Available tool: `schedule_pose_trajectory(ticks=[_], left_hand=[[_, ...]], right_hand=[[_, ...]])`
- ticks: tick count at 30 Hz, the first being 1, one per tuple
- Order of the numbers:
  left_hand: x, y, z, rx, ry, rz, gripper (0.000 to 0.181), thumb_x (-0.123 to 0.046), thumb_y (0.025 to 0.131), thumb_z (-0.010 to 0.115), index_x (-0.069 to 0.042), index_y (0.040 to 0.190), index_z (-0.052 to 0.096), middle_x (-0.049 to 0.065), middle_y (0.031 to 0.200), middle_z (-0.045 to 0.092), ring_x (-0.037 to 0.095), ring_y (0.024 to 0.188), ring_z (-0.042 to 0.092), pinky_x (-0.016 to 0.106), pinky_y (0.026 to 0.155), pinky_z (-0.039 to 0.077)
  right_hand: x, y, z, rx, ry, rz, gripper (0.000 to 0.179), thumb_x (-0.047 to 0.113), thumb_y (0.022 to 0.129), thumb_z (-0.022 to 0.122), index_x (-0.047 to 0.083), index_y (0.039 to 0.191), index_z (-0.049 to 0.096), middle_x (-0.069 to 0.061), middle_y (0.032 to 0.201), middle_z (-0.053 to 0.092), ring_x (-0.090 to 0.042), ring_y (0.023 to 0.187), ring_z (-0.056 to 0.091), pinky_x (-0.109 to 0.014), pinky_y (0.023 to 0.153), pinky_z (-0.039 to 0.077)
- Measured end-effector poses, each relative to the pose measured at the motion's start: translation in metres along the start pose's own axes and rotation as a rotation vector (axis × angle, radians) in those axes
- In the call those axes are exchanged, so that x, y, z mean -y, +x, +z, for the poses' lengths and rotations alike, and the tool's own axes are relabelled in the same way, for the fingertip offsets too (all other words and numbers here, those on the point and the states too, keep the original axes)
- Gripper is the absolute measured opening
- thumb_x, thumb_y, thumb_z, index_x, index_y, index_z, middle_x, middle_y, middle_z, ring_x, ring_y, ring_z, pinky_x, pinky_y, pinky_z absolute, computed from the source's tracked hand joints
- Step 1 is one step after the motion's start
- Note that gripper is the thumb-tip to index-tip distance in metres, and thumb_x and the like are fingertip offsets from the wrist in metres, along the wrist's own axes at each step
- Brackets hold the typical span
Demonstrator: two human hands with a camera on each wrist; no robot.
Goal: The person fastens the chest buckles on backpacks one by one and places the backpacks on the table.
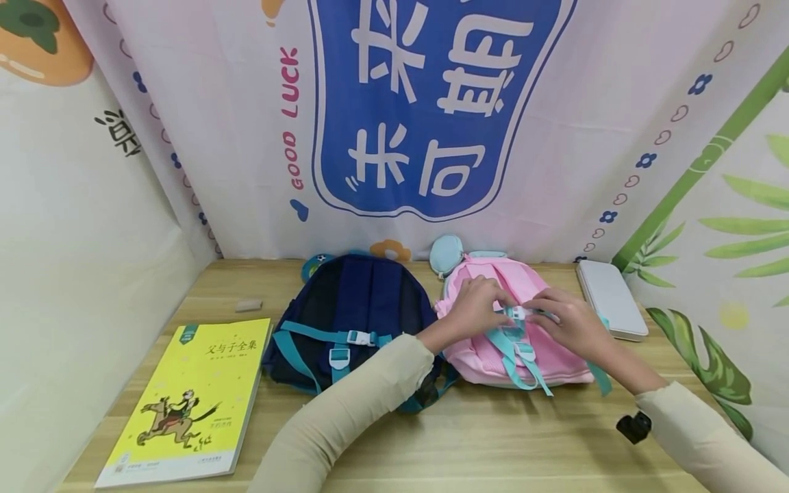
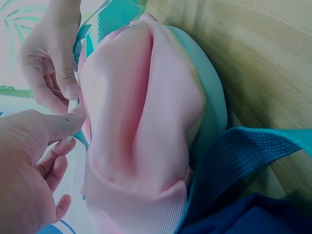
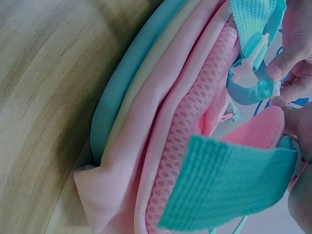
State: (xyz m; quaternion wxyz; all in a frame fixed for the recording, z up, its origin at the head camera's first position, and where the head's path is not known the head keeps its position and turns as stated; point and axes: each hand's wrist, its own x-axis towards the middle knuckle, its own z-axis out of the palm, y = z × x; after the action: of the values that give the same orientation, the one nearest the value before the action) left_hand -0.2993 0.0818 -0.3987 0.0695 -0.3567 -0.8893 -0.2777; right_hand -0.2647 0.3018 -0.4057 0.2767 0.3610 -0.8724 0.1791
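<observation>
A pink backpack lies back-side up on the table, its turquoise straps hanging toward the front. Over its upper middle, both hands meet at a small white buckle on a strap. My left hand pinches the buckle's left side between thumb and fingers. From the right, my right hand pinches the strap end at the buckle. In the left wrist view the thumbs of the left hand and right hand nearly touch. Fingers hide most of the buckle in both wrist views.
A navy backpack with turquoise straps lies left of the pink one. Farther left are a yellow book and a small greyish block. A round light-blue pouch sits behind the pink backpack; a white case lies right.
</observation>
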Motion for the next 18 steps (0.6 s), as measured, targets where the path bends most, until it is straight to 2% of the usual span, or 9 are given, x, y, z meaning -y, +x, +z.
schedule_pose_trajectory(ticks=[12,18], left_hand=[[-0.0004,-0.0025,0.0006,-0.011,0.021,0.005,0.024,-0.033,0.081,0.087,-0.023,0.102,0.083,-0.010,0.095,0.074,0.008,0.086,0.053,0.028,0.085,0.036],[0.0007,-0.0029,0.0012,-0.016,0.027,0.017,0.025,-0.034,0.081,0.087,-0.023,0.103,0.083,-0.010,0.095,0.074,0.008,0.087,0.054,0.028,0.087,0.037]], right_hand=[[0.0011,0.0006,-0.0002,-0.013,0.002,-0.007,0.031,-0.004,0.068,0.089,0.005,0.096,0.079,-0.005,0.089,0.073,-0.015,0.074,0.067,-0.009,0.069,0.047],[0.0041,0.0023,-0.0007,-0.018,0.004,-0.003,0.033,-0.008,0.066,0.089,0.005,0.095,0.079,-0.005,0.089,0.074,-0.015,0.073,0.067,-0.016,0.065,0.051]])
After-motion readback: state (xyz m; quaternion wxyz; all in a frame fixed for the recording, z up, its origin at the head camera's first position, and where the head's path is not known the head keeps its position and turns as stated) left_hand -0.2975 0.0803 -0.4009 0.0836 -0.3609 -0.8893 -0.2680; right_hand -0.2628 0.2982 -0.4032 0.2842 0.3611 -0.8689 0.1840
